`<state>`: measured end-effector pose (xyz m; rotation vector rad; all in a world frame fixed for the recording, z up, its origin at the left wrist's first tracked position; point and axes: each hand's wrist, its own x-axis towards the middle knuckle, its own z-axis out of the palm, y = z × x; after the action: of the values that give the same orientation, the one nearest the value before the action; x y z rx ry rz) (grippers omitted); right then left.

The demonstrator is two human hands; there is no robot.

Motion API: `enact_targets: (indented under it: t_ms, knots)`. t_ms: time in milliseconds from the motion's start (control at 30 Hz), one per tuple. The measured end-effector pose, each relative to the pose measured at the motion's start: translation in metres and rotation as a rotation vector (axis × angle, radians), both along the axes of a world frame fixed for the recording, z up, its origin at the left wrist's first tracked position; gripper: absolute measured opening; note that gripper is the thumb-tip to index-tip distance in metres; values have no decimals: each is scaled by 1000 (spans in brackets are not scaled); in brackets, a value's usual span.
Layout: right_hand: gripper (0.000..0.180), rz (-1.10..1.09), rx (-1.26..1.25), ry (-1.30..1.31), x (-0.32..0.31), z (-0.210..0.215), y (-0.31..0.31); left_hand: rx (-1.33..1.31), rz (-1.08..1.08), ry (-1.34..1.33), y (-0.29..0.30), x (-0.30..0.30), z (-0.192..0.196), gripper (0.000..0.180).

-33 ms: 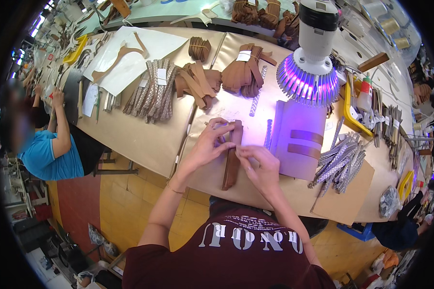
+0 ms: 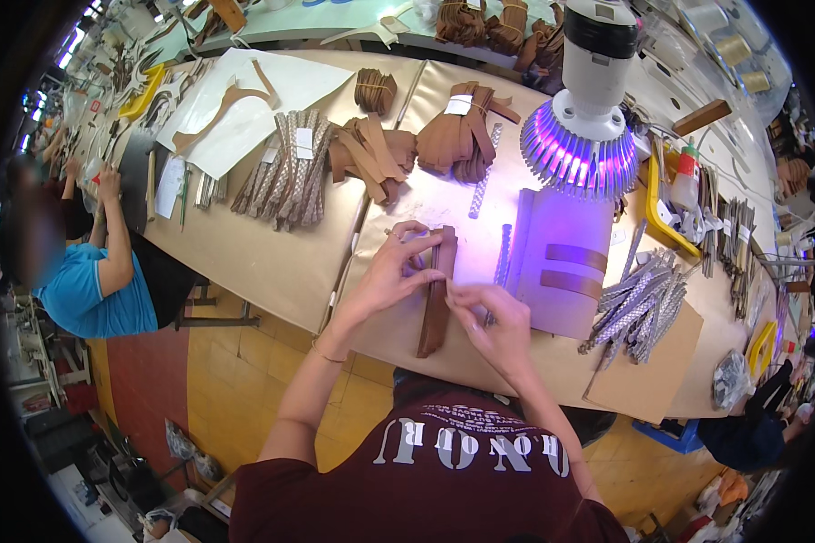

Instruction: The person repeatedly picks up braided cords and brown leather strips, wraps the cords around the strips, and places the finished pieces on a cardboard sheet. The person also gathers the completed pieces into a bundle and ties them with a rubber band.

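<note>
My left hand (image 2: pixel 397 276) has its fingers and thumb closed on the upper part of a brown leather strip (image 2: pixel 436 317), which lies lengthwise on the table before me. At the strip's right edge, just below my left thumb, the fingertips of my right hand (image 2: pixel 498 324) are pinched together. Whatever they hold is too small to make out. Beside that hand lies a narrow silvery braided strip (image 2: pixel 503 249), partly hidden by it. A flat board (image 2: pixel 561 312), lit purple, carries two short brown leather strips (image 2: pixel 570 284) to the right.
A lamp (image 2: pixel 578 145) with glowing fins hangs over the board. Bundled brown strips (image 2: pixel 453 140) and braided strips (image 2: pixel 285 176) lie across the far side. More silvery braided strips (image 2: pixel 647 303) are heaped at right, near a yellow tray (image 2: pixel 661 213). A person in blue (image 2: pixel 109 294) works at left.
My right hand has shifted slightly to the right and down, its pinched fingertips a little farther from my left thumb. My left hand and the leather strip look unmoved.
</note>
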<state>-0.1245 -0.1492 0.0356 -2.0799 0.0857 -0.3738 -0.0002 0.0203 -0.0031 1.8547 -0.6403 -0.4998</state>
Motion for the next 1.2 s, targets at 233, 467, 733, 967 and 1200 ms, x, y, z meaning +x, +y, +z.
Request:
enact_targets:
  t_ms: [233, 467, 733, 967, 1200]
  knots:
    - [13, 333, 578, 298, -84, 73, -55, 57, -32, 29, 1, 5, -1, 42]
    - [20, 105, 218, 322, -57, 69, -40, -53, 130, -16, -10, -5, -9, 30]
    - [28, -38, -400, 82, 25, 10, 0, -187, 305, 73, -24, -9, -12, 17]
    - [22, -92, -43, 218, 48, -7, -2, -243, 241, 130, -19, -12, -13, 18]
    - [22, -113, 0, 254, 49, -8, 0, -236, 243, 186, -19, -14, -10, 19]
